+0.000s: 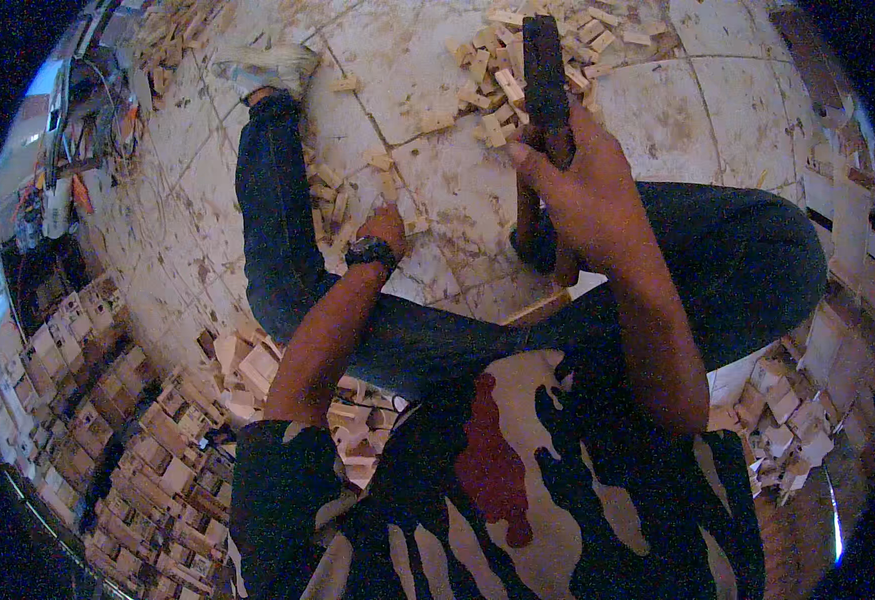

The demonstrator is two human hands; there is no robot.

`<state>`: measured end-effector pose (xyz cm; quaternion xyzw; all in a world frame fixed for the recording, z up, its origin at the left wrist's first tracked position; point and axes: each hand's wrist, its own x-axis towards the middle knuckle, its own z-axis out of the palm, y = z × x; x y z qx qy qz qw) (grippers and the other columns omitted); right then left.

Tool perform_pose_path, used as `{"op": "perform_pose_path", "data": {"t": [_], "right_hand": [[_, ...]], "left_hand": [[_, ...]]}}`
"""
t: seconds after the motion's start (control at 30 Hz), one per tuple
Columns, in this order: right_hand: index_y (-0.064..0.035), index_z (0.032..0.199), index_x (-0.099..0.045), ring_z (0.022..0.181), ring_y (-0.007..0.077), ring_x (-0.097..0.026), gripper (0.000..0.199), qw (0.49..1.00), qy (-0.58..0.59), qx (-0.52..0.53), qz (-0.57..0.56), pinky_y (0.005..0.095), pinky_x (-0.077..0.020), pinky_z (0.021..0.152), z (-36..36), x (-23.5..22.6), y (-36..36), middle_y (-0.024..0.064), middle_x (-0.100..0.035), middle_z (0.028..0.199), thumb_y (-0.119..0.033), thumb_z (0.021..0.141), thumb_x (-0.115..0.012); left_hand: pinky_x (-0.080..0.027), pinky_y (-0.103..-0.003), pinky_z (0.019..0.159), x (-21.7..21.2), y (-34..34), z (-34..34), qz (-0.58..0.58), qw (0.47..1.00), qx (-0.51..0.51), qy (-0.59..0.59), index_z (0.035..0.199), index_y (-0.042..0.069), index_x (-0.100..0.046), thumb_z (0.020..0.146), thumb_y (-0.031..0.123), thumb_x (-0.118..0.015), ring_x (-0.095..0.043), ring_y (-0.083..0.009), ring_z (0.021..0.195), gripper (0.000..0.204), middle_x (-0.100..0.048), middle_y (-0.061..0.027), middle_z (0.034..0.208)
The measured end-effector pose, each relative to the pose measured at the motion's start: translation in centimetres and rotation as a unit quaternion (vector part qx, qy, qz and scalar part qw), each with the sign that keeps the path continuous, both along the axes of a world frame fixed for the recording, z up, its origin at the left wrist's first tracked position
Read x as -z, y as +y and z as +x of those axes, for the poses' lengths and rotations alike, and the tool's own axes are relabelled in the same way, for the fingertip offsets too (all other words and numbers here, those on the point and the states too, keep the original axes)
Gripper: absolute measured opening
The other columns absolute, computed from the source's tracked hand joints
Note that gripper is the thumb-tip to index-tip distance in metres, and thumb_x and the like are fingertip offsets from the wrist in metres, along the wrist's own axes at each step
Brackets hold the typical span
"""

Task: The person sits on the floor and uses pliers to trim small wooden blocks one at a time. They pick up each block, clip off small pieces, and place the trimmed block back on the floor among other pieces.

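My right hand (587, 185) is wrapped round a dark, long-bodied tool (545, 75), raised over the floor in front of my right knee. One end of the tool points away from me, and a lower part hangs below the thumb; its exact kind does not show. My left hand (387, 228), with a dark watch (370, 252) on the wrist, is low at the floor between my legs. Its fingers are closed at a small wooden block (416, 226), partly hidden by the hand. Another pale block (388, 185) lies just beyond the fingertips.
A pile of small wooden blocks (497, 85) lies ahead on the tiled floor (447, 165). More blocks (329, 195) are scattered beside my left leg. Rows of stacked wooden pieces (147, 480) fill the lower left, and another heap (787, 410) is at the right.
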<state>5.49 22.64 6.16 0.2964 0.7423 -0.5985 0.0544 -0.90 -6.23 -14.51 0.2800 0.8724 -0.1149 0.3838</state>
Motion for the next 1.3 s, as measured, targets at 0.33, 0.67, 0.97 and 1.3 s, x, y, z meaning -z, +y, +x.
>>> {"op": "perform_pose_path", "data": {"t": [0.33, 0.67, 0.97, 1.3], "right_hand": [[-0.0026, 0.095, -0.053, 0.064, 0.0174, -0.056, 0.019, 0.999, 0.015, 0.0, 0.032, 0.0329, -0.0456, 0.058, 0.1, 1.0, 0.1, 0.0065, -0.056, 0.071, -0.015, 0.084, -0.062], [0.0013, 0.106, -0.052, 0.089, 0.0367, -0.058, 0.036, 0.987, -0.075, -0.122, 0.075, 0.0435, -0.0455, 0.079, 1.2, 3.3, -1.4, 0.0198, -0.061, 0.095, -0.022, 0.081, -0.062], [0.0019, 0.119, -0.048, 0.095, 0.0283, -0.058, 0.046, 0.959, -0.095, -0.265, -0.032, 0.0377, -0.0456, 0.085, 2.4, 4.0, -3.7, 0.0189, -0.061, 0.103, -0.019, 0.081, -0.064], [0.0025, 0.116, -0.049, 0.088, 0.0249, -0.058, 0.045, 0.962, -0.089, -0.255, -0.05, 0.0365, -0.0463, 0.081, 2.1, 3.5, -3.4, 0.0162, -0.061, 0.096, -0.02, 0.081, -0.064]], "left_hand": [[-0.05, -0.044, 0.079, 1.9, 1.0, 0.0, 0.096, 0.994, 0.004, -0.045, 0.106, 0.004, -0.051, 0.085, 0.015, -0.05, -0.06, -0.0394, 0.093, 0.024, -0.059, -0.0204, 0.103], [-0.05, -0.029, 0.067, -8.8, 7.4, -2.5, 0.442, 0.828, -0.343, 0.026, 0.104, 0.001, -0.064, 0.075, 0.024, -0.074, -0.064, -0.0154, 0.077, 0.039, -0.067, -0.0135, 0.089], [-0.043, -0.03, 0.058, -14.7, 9.8, -0.3, 0.498, 0.788, -0.26, 0.25, 0.112, 0.002, -0.063, 0.072, 0.015, -0.076, -0.052, -0.0172, 0.063, 0.044, -0.055, -0.007, 0.069], [-0.044, -0.033, 0.059, -15.0, 9.8, 0.8, 0.512, 0.764, -0.196, 0.339, 0.109, 0.005, -0.065, 0.072, 0.017, -0.076, -0.054, -0.0213, 0.065, 0.041, -0.057, -0.0087, 0.073]]}}
